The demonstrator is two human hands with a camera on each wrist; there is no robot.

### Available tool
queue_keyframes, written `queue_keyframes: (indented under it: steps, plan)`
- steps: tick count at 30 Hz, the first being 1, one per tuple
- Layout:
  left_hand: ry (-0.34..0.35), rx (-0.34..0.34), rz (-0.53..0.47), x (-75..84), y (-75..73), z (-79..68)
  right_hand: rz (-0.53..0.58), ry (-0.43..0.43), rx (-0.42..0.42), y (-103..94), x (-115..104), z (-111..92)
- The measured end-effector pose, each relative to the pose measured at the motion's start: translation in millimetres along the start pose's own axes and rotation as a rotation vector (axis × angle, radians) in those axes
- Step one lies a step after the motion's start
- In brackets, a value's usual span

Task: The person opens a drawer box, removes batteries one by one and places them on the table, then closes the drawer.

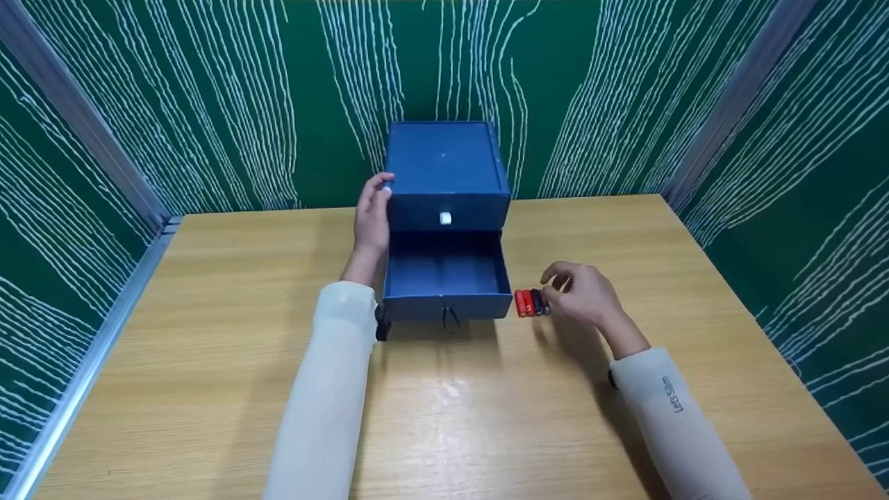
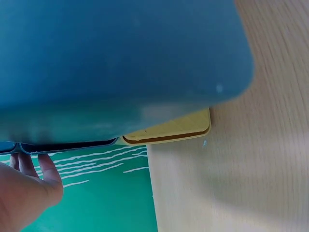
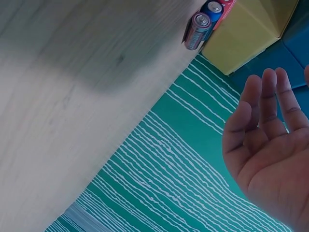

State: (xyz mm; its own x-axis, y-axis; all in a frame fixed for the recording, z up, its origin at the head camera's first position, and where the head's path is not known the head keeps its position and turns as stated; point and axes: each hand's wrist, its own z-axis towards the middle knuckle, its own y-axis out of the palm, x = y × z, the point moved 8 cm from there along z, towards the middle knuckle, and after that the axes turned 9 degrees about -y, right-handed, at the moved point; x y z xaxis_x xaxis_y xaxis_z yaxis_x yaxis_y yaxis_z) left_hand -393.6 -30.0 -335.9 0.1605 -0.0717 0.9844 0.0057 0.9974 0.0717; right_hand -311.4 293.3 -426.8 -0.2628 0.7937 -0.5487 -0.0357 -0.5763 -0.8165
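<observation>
A small blue drawer unit [image 1: 444, 160] stands near the back of the table, its lower drawer [image 1: 448, 306] pulled out and its upper drawer [image 1: 479, 212] closed. My left hand [image 1: 371, 221] rests against the unit's left side, fingertips touching its edge, as the left wrist view also shows. Several batteries, some red [image 1: 521, 303] and some dark [image 1: 536, 302], lie in a row just right of the pulled-out drawer. Over the right end of that row hovers my right hand [image 1: 587, 295]. In the right wrist view its fingers are loosely bent, with nothing between them and apart from the batteries [image 3: 198, 31].
A white knob [image 1: 446, 218] is on the upper drawer and a dark loop [image 1: 451, 319] hangs from the lower one. Below the blue tiers, the left wrist view shows a yellow tier [image 2: 174, 128]. Green panels with white wavy lines [image 1: 229, 104] enclose the wooden table [image 1: 229, 333].
</observation>
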Motion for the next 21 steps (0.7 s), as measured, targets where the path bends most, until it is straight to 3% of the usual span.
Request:
queue_keyframes:
  steps: [7,14,21]
  plan:
    - [-0.012,0.006,0.010,-0.7,-0.1,-0.8,0.029,-0.047,0.028,-0.7,-8.6,-6.2]
    - [0.041,-0.002,-0.014,4.2,0.0,-0.3,0.067,-0.106,0.052,0.2,-15.2,-12.8]
    - [0.010,-0.008,-0.011,1.7,-1.5,-0.2,0.146,-0.158,0.062,-0.8,-26.4,-18.4]
